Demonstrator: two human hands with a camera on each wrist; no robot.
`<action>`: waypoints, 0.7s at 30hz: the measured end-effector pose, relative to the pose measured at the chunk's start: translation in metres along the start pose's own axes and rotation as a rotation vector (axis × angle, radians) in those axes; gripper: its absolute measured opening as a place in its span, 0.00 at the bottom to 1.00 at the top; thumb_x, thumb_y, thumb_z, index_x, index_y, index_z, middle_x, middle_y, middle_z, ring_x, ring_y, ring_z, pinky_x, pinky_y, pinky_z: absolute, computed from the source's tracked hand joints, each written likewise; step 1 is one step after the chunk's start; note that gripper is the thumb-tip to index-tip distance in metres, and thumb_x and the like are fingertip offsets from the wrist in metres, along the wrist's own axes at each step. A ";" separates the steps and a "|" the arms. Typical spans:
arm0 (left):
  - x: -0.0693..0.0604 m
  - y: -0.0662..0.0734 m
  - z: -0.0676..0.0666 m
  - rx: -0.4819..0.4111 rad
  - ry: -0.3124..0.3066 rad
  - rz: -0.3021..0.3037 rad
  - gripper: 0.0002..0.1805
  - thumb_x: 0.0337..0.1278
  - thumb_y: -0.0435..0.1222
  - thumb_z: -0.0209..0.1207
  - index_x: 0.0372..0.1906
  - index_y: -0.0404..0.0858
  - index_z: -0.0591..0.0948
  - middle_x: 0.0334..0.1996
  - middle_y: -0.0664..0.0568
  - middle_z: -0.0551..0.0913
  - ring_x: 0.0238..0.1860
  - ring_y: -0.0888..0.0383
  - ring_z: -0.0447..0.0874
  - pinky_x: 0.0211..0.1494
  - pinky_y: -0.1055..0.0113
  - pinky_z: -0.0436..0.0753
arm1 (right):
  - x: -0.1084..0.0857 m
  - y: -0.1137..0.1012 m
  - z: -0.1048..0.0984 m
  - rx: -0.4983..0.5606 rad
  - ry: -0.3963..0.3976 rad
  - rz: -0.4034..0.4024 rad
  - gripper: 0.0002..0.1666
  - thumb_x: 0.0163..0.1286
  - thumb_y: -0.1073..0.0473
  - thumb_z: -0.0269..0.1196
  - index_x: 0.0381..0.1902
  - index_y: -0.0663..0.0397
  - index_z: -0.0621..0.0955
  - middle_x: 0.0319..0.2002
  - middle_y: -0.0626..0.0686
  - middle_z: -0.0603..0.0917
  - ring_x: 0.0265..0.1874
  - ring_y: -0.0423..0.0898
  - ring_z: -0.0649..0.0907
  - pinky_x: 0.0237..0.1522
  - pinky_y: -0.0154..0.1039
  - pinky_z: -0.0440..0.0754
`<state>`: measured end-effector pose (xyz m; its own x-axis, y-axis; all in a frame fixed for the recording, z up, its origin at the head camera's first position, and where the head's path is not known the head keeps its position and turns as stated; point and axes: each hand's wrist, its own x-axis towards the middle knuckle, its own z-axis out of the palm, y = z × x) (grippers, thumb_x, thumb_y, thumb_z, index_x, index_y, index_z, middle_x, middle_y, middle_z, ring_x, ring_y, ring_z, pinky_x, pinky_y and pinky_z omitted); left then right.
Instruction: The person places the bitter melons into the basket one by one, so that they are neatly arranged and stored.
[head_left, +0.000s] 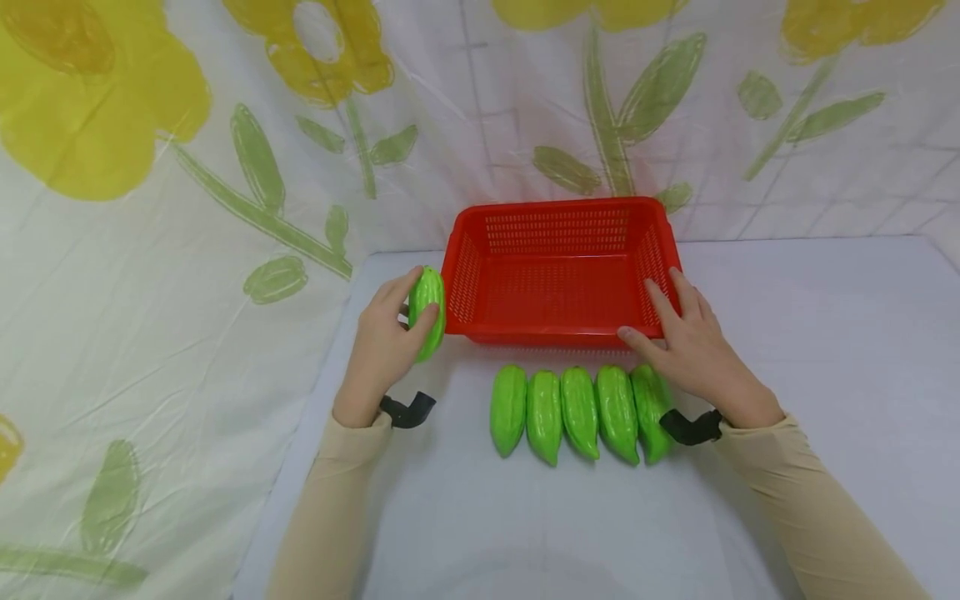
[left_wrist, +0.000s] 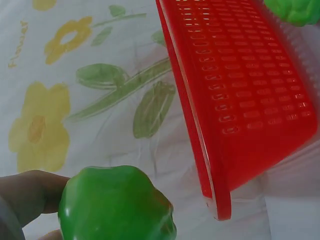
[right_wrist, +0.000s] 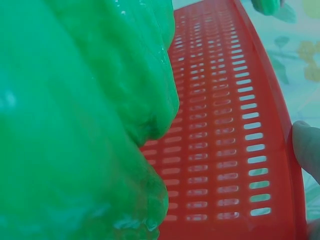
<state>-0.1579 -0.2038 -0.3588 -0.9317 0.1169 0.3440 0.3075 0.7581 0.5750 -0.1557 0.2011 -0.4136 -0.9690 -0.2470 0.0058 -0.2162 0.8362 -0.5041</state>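
A red slotted basket [head_left: 555, 329] stands empty at the back of the table. Beside its left end, my left hand [head_left: 382, 337] holds a ridged green fruit [head_left: 430, 310] upright between thumb and fingers; the left wrist view has that fruit [left_wrist: 115, 205] close up, apart from the basket [left_wrist: 255, 100]. My right hand [head_left: 693, 350] lies spread at the basket's front right corner, fingers over the rim. In the right wrist view a fingertip [right_wrist: 306, 147] touches the rim. Several similar green fruits [head_left: 580, 412] lie side by side in front of the basket, the rightmost partly under the right wrist.
A white cloth with printed yellow flowers [head_left: 330, 50] and green leaves hangs behind the table and along its left side. The white tabletop [head_left: 480, 533] extends in front of the fruits and to the right of the basket. Each wrist wears a black band [head_left: 408, 410].
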 end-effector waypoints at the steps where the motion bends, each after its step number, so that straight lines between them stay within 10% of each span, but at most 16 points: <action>1: 0.003 0.001 0.000 0.004 -0.004 0.002 0.31 0.73 0.43 0.59 0.76 0.41 0.72 0.67 0.42 0.78 0.44 0.47 0.83 0.39 0.56 0.87 | 0.000 0.000 0.000 0.001 -0.001 0.000 0.58 0.76 0.30 0.55 0.85 0.57 0.45 0.84 0.66 0.33 0.78 0.77 0.45 0.67 0.84 0.55; 21: 0.068 0.032 0.010 0.081 -0.123 -0.014 0.33 0.73 0.49 0.56 0.78 0.45 0.69 0.67 0.43 0.77 0.51 0.46 0.79 0.55 0.52 0.82 | -0.001 -0.001 0.000 0.015 0.000 0.006 0.59 0.75 0.30 0.55 0.85 0.58 0.46 0.84 0.64 0.33 0.80 0.74 0.44 0.67 0.82 0.58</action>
<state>-0.2139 -0.1650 -0.3246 -0.9539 0.1802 0.2400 0.2826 0.8090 0.5154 -0.1546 0.2001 -0.4128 -0.9703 -0.2419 0.0032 -0.2086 0.8301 -0.5171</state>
